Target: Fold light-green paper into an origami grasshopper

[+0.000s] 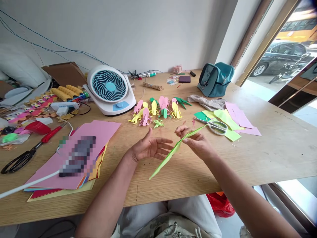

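Observation:
A folded sheet of light green paper is pinched in my right hand, above the front middle of the table. Its long narrow shape slants down to the left. Close behind its left part is my left hand, fingers spread, palm toward the paper; whether a fingertip touches it I cannot tell. Past my hands lie several folded paper figures in pink, yellow and green. A small light green figure sits nearest to me. White-handled scissors rest on loose cut paper at the right.
A stack of coloured paper with a blurred-out object on it lies left. Black-handled scissors and a red-handled tool lie beyond. A white fan stands behind, a teal bag back right.

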Demonstrator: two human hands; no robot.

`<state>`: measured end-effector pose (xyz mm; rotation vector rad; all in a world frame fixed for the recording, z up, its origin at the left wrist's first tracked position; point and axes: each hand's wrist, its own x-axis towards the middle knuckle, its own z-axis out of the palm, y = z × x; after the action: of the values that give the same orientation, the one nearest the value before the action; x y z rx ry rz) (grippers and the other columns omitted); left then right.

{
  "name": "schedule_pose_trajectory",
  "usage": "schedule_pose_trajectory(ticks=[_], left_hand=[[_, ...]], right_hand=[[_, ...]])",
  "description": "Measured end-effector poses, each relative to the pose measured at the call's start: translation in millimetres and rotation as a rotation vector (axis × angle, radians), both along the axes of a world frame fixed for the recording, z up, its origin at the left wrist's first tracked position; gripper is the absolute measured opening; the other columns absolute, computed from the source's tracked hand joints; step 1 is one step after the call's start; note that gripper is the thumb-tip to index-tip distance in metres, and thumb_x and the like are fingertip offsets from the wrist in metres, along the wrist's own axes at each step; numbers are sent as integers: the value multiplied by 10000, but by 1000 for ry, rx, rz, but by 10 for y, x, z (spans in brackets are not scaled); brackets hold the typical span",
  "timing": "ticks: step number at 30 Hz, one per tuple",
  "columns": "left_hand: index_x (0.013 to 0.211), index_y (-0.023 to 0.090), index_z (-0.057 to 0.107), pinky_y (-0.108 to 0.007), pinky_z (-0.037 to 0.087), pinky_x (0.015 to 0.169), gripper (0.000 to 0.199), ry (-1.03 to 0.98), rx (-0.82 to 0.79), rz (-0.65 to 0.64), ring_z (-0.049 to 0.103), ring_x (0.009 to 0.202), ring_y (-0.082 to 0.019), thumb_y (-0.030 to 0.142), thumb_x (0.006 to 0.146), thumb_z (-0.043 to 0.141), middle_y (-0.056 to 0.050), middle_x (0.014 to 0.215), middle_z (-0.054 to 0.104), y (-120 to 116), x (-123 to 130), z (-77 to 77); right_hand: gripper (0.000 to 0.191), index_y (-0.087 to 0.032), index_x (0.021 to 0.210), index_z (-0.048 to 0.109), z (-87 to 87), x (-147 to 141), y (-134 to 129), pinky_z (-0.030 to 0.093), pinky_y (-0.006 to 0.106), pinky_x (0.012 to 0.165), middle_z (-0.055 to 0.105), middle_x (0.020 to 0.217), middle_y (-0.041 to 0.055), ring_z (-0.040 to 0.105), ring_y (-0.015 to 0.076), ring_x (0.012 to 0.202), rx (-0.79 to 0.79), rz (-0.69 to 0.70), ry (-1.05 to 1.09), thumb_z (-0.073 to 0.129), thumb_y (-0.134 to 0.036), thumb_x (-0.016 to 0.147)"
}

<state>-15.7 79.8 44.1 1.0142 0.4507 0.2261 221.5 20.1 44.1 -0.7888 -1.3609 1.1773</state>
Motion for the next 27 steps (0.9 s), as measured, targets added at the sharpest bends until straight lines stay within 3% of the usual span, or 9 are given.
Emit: schedule_pose_trajectory(ticks=[4, 6, 9, 11, 14, 18, 21, 24, 27], left_hand=[[1290, 203, 615, -416, 453, 992, 737, -110, 94, -38, 577, 1226, -321, 638, 713, 758, -168, 1319, 620, -137, 220, -85], [1125, 183, 693, -339, 477, 887, 563, -139, 85, -16, 648, 1002, -243, 490, 680, 849, -115, 1062, 696, -188, 313, -132], [902, 174, 729, -255, 452, 702, 421, -118, 39, 69, 580, 672, -129, 351, 576, 927, -6, 720, 641, -232, 370, -167], [843, 159, 737, -253, 450, 685, 402, -91, 13, 139, 576, 652, -130, 317, 535, 942, -5, 692, 647, -250, 362, -146], [862, 148, 754, -264, 474, 729, 386, -77, 2, 308, 633, 739, -162, 295, 552, 930, -39, 807, 719, -273, 335, -76], [935, 167, 752, -262, 497, 763, 407, -77, 34, 571, 654, 797, -157, 274, 579, 916, -27, 882, 750, -289, 359, -46], [952, 179, 743, -253, 506, 751, 392, -71, 63, 690, 658, 804, -150, 289, 611, 902, -17, 903, 757, -288, 401, -90], [931, 167, 738, -246, 508, 751, 366, -54, 140, 720, 651, 788, -139, 291, 625, 895, -15, 883, 755, -276, 405, -108], [932, 145, 735, -252, 514, 754, 408, 0, 269, 677, 647, 788, -148, 274, 587, 913, -21, 858, 750, -255, 361, -61]], right_hand=[[263, -219, 794, 700, 110, 93, 53, 441, 443, 1060, 637, 1253, 71, 502, 268, 1293, -11, 308, -102, 761, -475, 786], [217, -212, 801, 712, 145, 83, 92, 448, 428, 1049, 646, 1256, 81, 492, 269, 1316, -11, 451, -89, 764, -422, 801], [199, -214, 859, 733, 135, 19, 146, 442, 414, 1057, 657, 1266, 80, 482, 270, 1339, -23, 537, -87, 759, -406, 813], [283, -246, 1023, 732, 81, -26, 165, 435, 403, 1068, 632, 1327, 61, 505, 262, 1320, -64, 448, -80, 758, -430, 810], [413, -282, 1198, 659, -27, -58, 147, 478, 379, 1008, 651, 1293, 47, 613, 229, 1162, -152, 186, 9, 692, -503, 851], [464, -223, 1047, 663, -76, -55, 62, 522, 347, 871, 702, 1011, 53, 651, 200, 923, -150, 86, -18, 549, -643, 886], [414, -197, 893, 645, -52, -86, 21, 488, 280, 694, 656, 835, 23, 593, 162, 764, -132, 12, -145, 668, -604, 818], [419, -189, 738, 581, -65, -126, 32, 376, 243, 544, 557, 667, -20, 484, 118, 610, -171, -22, -149, 774, -561, 727], [421, -184, 702, 555, -116, -123, 54, 318, 238, 513, 517, 639, -29, 424, 101, 574, -201, -20, -179, 756, -551, 747]])
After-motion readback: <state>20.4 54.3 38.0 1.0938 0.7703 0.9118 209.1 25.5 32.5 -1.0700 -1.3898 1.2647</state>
